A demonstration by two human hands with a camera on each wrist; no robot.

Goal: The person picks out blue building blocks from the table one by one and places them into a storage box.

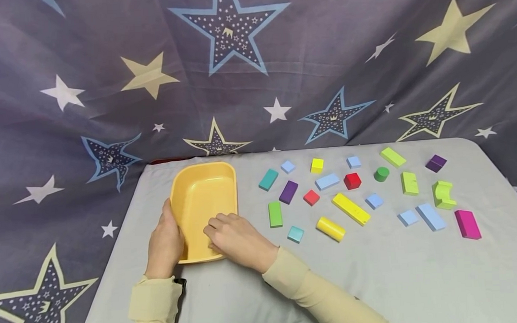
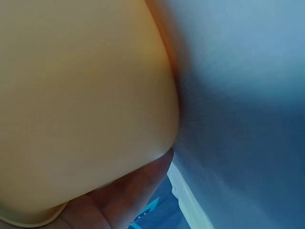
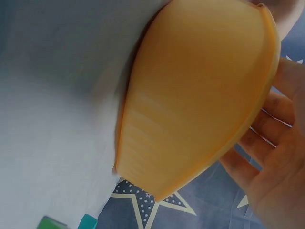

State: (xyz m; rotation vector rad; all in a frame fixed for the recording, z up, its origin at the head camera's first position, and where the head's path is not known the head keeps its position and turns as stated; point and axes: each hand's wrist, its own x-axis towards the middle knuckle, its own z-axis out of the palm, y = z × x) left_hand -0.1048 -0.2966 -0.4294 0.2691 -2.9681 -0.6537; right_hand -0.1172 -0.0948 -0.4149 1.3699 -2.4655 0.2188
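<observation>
Dark star-printed backdrop (image 1: 247, 92), creased; pale grey tabletop (image 1: 419, 279) before it.

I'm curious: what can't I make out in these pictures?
Head view: part of the yellow tray, covered by the right hand.
Right wrist view: whether that hand holds anything, its fingers passing behind the tray's wall.
Right wrist view: parts of the green block and teal block, cut off by the bottom edge.
Left wrist view: part of the left hand, cut off by the bottom edge.

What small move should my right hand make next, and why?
I'd probably move the right hand to the green rectangular block: it lies close by, just right of the yellow bin, which the left hand holds.
</observation>
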